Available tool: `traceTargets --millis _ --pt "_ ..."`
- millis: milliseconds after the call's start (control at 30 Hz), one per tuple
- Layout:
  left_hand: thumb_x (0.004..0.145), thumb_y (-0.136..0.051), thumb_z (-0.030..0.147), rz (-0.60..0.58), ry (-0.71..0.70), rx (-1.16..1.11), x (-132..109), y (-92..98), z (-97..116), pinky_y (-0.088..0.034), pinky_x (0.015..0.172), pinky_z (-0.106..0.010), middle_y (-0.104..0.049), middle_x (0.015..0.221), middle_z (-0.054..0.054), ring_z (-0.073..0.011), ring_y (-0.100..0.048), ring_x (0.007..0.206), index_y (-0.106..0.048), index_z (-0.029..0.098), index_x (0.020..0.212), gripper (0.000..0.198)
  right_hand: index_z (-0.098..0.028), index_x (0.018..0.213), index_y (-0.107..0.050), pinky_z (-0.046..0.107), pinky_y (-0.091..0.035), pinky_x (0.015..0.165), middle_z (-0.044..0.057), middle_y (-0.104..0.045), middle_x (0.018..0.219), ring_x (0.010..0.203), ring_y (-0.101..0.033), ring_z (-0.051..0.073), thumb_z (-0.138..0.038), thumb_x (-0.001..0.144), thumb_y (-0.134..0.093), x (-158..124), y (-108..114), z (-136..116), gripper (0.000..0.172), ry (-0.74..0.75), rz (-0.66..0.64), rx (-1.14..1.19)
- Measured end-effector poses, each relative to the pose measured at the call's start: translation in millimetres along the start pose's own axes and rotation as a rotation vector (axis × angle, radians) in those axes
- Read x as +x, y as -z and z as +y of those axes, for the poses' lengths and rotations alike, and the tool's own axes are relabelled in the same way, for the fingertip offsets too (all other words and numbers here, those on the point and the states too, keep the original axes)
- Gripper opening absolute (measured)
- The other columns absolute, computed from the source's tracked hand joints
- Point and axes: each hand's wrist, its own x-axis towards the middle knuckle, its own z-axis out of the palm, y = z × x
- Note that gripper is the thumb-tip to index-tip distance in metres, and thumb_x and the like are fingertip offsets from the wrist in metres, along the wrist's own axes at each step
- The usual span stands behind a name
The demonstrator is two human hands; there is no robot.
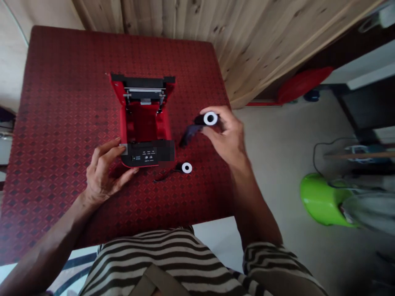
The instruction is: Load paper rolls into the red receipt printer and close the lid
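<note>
Striped shirt [173, 259] fills the bottom edge, both bare forearms reaching up from it over the red patterned tablecloth [61, 123]. Left hand [103, 172]: palm down, fingers spread, thumb and index touching the front left corner of the red thermal printer [145, 123]; bracing it, not closed around anything. Printer lid is flipped up and back, paper bay open, black control panel facing the person. Right hand [228, 137]: raised just right of the printer, wrist bent inward, fingers pinched shut on a black ribbon roll [208, 119] with a white core, dark film tail hanging from it. Second roll [185, 167] lies on the cloth, just beside the printer's front right corner, below the right hand. Green plastic stool [321, 199] on the floor, far right.
</note>
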Motion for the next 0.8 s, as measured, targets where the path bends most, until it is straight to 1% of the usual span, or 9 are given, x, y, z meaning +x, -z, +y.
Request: traceTargets --millis 67,133,200,267,333,433,533,633,800 --pt "0.087 -0.086 0.040 0.001 0.006 -0.011 -1 0.1 0 -0.066 0.100 -0.044 -0.069 0.134 -0.011 -0.0275 -0.072 0.123 -0.052 0.026 0.147 0.071 -0.029 0.125 -0.069 0.050 -0.057 0.104 0.005 -0.075 0.122 0.114 -0.071 0.027 -0.014 0.089 -0.066 8 13 -39 0.039 0.114 -0.132 -0.069" --pt "0.087 -0.086 0.038 -0.001 0.020 -0.036 -2 0.5 0 -0.067 0.101 -0.043 -0.069 0.133 -0.013 -0.0283 -0.071 0.124 -0.052 0.024 0.148 0.070 -0.029 0.136 -0.062 0.049 -0.058 0.102 0.005 -0.074 0.125 0.115 -0.072 0.028 -0.014 0.089 -0.069 19 14 -74 0.050 0.193 -0.273 -0.102" --pt "0.088 -0.085 0.037 -0.012 0.040 -0.064 -5 0.8 0 -0.066 0.103 -0.043 -0.068 0.135 -0.015 -0.0287 -0.071 0.125 -0.052 0.023 0.149 0.070 -0.025 0.133 -0.062 0.046 -0.058 0.101 0.007 -0.074 0.124 0.113 -0.071 0.028 -0.012 0.088 -0.070 31 2 -99 0.047 0.261 -0.398 -0.158" --pt "0.089 -0.085 0.036 -0.024 0.054 -0.078 -7 0.5 0 -0.065 0.105 -0.043 -0.066 0.139 -0.016 -0.0283 -0.070 0.127 -0.051 0.022 0.150 0.072 -0.022 0.124 -0.065 0.043 -0.056 0.099 0.007 -0.074 0.118 0.109 -0.071 0.027 -0.008 0.089 -0.067 43 -19 -112 0.037 0.311 -0.524 -0.246" --pt "0.089 -0.085 0.036 -0.020 0.050 -0.072 -10 -0.4 -1 -0.065 0.105 -0.042 -0.066 0.141 -0.015 -0.0274 -0.070 0.127 -0.049 0.023 0.152 0.074 -0.019 0.117 -0.067 0.041 -0.054 0.095 0.007 -0.075 0.108 0.102 -0.070 0.026 -0.003 0.091 -0.061 54 -39 -118 0.031 0.308 -0.646 -0.357" --pt "0.089 -0.085 0.037 -0.022 0.047 -0.055 -12 -2.0 -2 -0.065 0.106 -0.042 -0.066 0.141 -0.013 -0.0269 -0.070 0.127 -0.048 0.024 0.154 0.076 -0.015 0.116 -0.069 0.039 -0.052 0.088 0.009 -0.075 0.099 0.096 -0.070 0.026 0.000 0.091 -0.056 64 -60 -124 0.032 0.230 -0.779 -0.515" --pt "0.090 -0.084 0.037 -0.039 0.056 -0.063 -13 -2.2 -3 -0.064 0.107 -0.042 -0.064 0.142 -0.014 -0.0272 -0.068 0.129 -0.046 0.024 0.155 0.077 -0.013 0.116 -0.071 0.038 -0.049 0.085 0.012 -0.076 0.101 0.097 -0.071 0.028 0.000 0.092 -0.056 68 -69 -129 0.031 0.201 -0.835 -0.622" --pt "0.090 -0.084 0.036 -0.047 0.064 -0.067 -12 -1.5 -2 -0.064 0.107 -0.041 -0.064 0.143 -0.014 -0.0269 -0.068 0.130 -0.045 0.025 0.156 0.077 -0.012 0.114 -0.072 0.036 -0.048 0.084 0.013 -0.076 0.104 0.098 -0.071 0.027 -0.001 0.094 -0.056 71 -77 -129 0.028 0.190 -0.881 -0.659" --pt "0.089 -0.085 0.036 -0.051 0.062 -0.068 -13 -1.2 -1 -0.064 0.108 -0.041 -0.064 0.144 -0.015 -0.0270 -0.068 0.130 -0.046 0.023 0.156 0.078 -0.013 0.111 -0.072 0.034 -0.048 0.086 0.012 -0.077 0.109 0.100 -0.070 0.025 0.000 0.095 -0.055 75 -91 -115 0.027 0.176 -0.930 -0.620"
